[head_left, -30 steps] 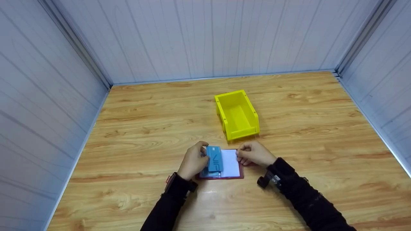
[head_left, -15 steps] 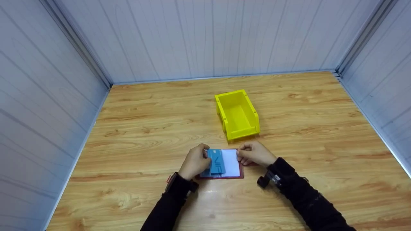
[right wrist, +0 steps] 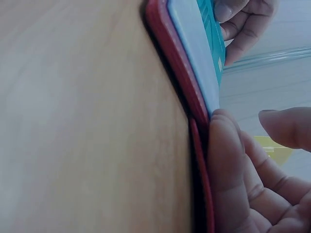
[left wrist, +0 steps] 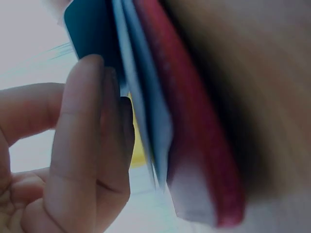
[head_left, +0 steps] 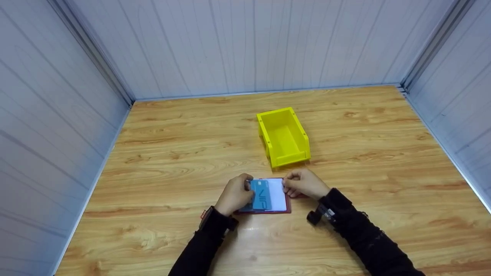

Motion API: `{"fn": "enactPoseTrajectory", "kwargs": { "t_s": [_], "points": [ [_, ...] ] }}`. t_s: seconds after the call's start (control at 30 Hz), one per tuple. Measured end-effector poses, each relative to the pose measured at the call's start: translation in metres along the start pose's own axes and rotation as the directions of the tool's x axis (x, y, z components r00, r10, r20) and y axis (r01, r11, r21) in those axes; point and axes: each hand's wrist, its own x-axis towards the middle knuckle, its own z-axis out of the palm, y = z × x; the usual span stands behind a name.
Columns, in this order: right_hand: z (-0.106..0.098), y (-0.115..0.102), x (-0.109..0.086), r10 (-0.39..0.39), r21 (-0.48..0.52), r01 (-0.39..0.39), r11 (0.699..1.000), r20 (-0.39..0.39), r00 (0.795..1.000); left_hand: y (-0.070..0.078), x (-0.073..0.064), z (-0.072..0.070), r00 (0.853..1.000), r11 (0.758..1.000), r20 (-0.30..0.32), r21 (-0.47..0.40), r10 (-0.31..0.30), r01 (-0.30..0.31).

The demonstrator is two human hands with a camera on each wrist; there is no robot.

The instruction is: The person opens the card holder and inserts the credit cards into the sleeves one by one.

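Note:
In the head view my left hand point(head_left: 234, 195) pinches a blue bank-style card point(head_left: 261, 194) printed with "VIP" and a small chip. The card lies over the middle of an open dark-red card holder point(head_left: 288, 207) with clear sleeves on its left side and a white page point(head_left: 277, 194) on its right. My right hand point(head_left: 305, 183) holds the holder's right edge with curled fingers. In the right wrist view its thumb point(right wrist: 224, 145) is against the page's edge, beside a thin red strap point(right wrist: 201, 170). In the left wrist view loose sleeves point(left wrist: 146, 97) stand apart from the red cover point(left wrist: 194, 131).
A yellow open-front bin point(head_left: 284, 142) stands just beyond the card holder on the wood-grain table point(head_left: 176, 153). Pale panel walls point(head_left: 238, 46) bound the table at the back and both sides. Each wrist wears a black camera strap.
My left hand has shifted the blue card rightward and slightly toward the near edge, so it covers more of the white page. My right hand and the card holder stay in place.

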Motion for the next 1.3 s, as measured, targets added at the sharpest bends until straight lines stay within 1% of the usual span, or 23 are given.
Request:
{"fn": "enactPoseTrajectory", "kwargs": {
  "t_s": [0.1,0.2,0.4,0.6,0.83,0.93,1.17,1.3],
  "points": [
    [0.000,0.000,0.000,0.008,-0.001,-0.008,1.000,0.000,1.000,0.001,0.000,0.002,1.000,1.000,0.005,0.002,0.015,-0.015],
    [0.000,-0.001,-0.001,0.014,0.001,-0.014,1.000,0.002,1.000,0.001,0.000,0.004,1.000,0.999,0.005,0.027,0.023,-0.023],
    [0.000,-0.001,0.000,0.026,0.006,-0.026,1.000,0.004,1.000,0.003,0.003,0.007,0.999,0.999,0.033,0.039,0.018,-0.020],
    [-0.001,-0.001,0.000,0.038,0.016,-0.038,0.999,-0.002,0.999,0.005,0.008,0.011,0.998,0.994,0.023,0.097,0.052,-0.054],
    [0.000,0.000,0.002,0.039,0.021,-0.039,0.999,-0.005,0.999,0.009,0.008,0.015,0.999,0.987,0.016,0.154,0.041,-0.043],
    [0.000,0.001,0.002,0.025,0.020,-0.025,0.999,0.000,1.000,0.011,0.008,0.017,0.999,0.987,0.013,0.154,0.051,-0.053],
    [0.001,0.001,0.001,0.020,0.022,-0.020,1.000,-0.007,1.000,0.014,0.006,0.020,0.997,0.989,0.033,0.124,0.071,-0.074],
    [0.001,0.002,0.000,-0.006,0.019,0.006,1.000,0.000,1.000,0.015,0.004,0.021,0.996,0.991,0.047,0.105,0.078,-0.082]
  ]
}}
